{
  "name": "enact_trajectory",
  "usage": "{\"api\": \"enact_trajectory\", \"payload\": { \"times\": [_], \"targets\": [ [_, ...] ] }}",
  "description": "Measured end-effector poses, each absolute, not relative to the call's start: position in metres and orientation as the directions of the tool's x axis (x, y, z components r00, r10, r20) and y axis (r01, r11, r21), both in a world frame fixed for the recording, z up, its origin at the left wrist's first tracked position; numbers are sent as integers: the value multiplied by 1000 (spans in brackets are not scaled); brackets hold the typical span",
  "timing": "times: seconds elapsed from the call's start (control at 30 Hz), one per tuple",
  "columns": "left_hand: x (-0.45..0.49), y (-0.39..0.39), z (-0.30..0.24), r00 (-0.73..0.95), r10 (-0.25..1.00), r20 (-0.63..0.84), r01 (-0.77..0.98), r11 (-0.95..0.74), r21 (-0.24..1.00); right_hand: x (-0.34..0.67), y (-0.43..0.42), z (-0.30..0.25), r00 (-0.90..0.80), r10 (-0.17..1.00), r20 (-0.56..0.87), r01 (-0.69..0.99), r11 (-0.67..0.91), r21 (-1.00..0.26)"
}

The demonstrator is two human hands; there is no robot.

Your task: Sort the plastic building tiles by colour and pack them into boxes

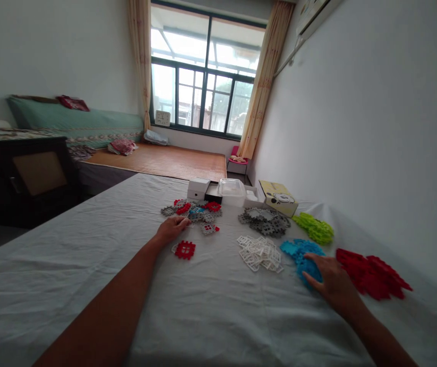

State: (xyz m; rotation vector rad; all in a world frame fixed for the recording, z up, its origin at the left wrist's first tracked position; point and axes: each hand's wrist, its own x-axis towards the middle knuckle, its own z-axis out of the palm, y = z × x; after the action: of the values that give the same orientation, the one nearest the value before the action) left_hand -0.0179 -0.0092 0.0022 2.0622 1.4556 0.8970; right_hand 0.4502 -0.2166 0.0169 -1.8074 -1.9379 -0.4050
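Observation:
My left hand (171,229) is at the near left edge of a mixed pile of interlocking toy pieces (207,216) in red, grey and blue. Its fingers are pinched together; what they hold, if anything, is too small to make out. Just below lies a red square toothed piece (185,250) with a white piece partly under it. My right hand (333,283) reaches over a heap of blue interlocking pieces (303,250), thumb and fingers apart around the heap's right side. A heap of red pieces (373,275) lies right of that hand.
White pieces (259,253), grey pieces (264,221) and lime green pieces (314,228) lie in separate heaps on the white cloth (210,311). Behind stand a clear plastic tub (231,191), a white box (198,188) and a yellow box (278,198). A wall runs along the right.

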Motion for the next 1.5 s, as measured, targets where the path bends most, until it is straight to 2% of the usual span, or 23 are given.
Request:
{"api": "enact_trajectory", "payload": {
  "times": [0.1, 0.23, 0.37, 0.57, 0.8, 0.87, 0.97, 1.07, 1.13, 1.2, 1.27, 1.37, 1.5],
  "targets": [
    [-17, -9, 2, 218, 945, 243, 632, -326, 703, 441, -203, 20, -83, 850, 521, 986, 145, -78],
    [-17, -10, -1, 197, 951, 238, 610, -308, 730, 339, -183, 38, -288, 867, 408, 883, 405, -238],
    [-19, -10, -2, 200, 944, 263, 583, -330, 742, 230, -160, 46, -528, 803, 276, 726, 596, -343],
    [-20, -11, 0, 204, 943, 262, 585, -332, 740, 158, -122, 38, -585, 786, 200, 727, 618, -301],
    [-19, -11, 3, 184, 954, 238, 555, -301, 775, 195, -150, 59, -586, 769, 255, 722, 638, -266],
    [-19, -10, 3, 173, 961, 216, 545, -276, 791, 238, -160, 61, -515, 796, 319, 762, 595, -254],
    [-19, -10, 5, 180, 962, 203, 557, -270, 786, 336, -170, 57, -282, 841, 462, 874, 424, -238],
    [-19, -10, 7, 186, 962, 200, 598, -273, 753, 459, -183, 49, 9, 832, 555, 988, 77, -132],
    [-19, -10, 8, 187, 963, 195, 621, -270, 736, 535, -194, 43, 167, 809, 563, 983, -180, -33],
    [-20, -8, 7, 182, 966, 186, 635, -260, 728, 594, -205, 38, 283, 791, 542, 936, -351, 24],
    [-21, -6, 6, 182, 966, 185, 640, -259, 723, 632, -211, 34, 302, 819, 487, 926, -374, 54],
    [-22, -5, 3, 194, 961, 196, 644, -275, 714, 650, -205, 36, 234, 865, 443, 950, -301, 86],
    [-20, -9, 2, 198, 956, 216, 662, -293, 690, 602, -167, 47, 127, 820, 559, 963, -236, 128]
  ]
}}
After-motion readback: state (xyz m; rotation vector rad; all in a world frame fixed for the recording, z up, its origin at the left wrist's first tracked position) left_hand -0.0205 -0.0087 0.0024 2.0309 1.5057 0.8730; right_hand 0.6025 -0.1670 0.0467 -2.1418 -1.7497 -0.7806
